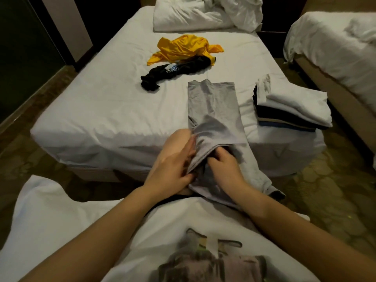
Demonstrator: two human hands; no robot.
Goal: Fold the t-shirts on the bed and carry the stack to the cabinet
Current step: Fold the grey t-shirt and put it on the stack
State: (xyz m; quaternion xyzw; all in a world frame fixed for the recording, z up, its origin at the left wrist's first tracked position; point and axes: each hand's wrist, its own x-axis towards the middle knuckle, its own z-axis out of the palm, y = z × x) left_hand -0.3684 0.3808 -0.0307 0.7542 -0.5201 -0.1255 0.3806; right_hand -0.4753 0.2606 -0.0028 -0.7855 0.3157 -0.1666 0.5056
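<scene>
A grey t-shirt (213,106), folded into a long strip, lies on the white bed (105,110) and hangs over its near edge. My left hand (175,165) grips the shirt's lower part from the left. My right hand (221,165) has its fingers tucked under a fold of the same shirt. A stack of folded shirts (293,108), white on top and dark below, sits at the bed's near right corner. A crumpled yellow shirt (183,48) and a twisted black shirt (175,73) lie further back, in the middle of the bed.
A rumpled white duvet and pillow (203,13) lie at the head of the bed. A second bed (333,49) stands to the right across a narrow patterned floor strip (325,180). A dark wall and door (30,47) are on the left.
</scene>
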